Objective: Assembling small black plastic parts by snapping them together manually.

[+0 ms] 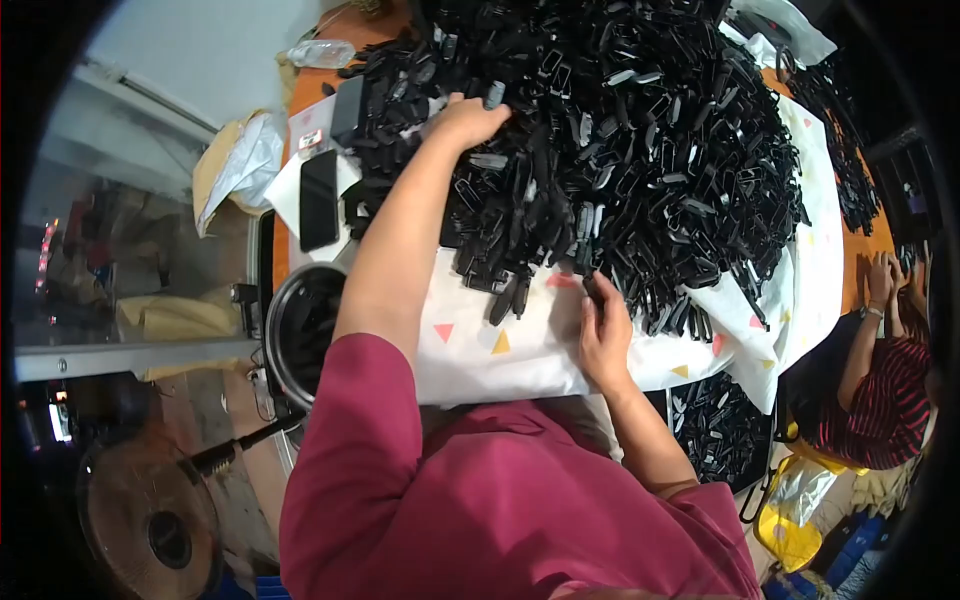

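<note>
Across the top centre of the frame we have the black parts (650, 150), heaped too deep to count; we judge them light, stiff and slick, best held by their long sides. Our left hand (472, 125) reaches among them, its grip hidden; our right hand (607, 335), near centre, curls beside one, pinching or not we cannot tell. Leftward: one phone (319, 200), one bottle (321, 53), one fan (168, 538).

My shirt (530, 500) is maroon; the small parts (650, 150) I see are black and grey, the cloth (545, 360) white with pink and yellow triangles, the bench (866, 255) orange-brown.
</note>
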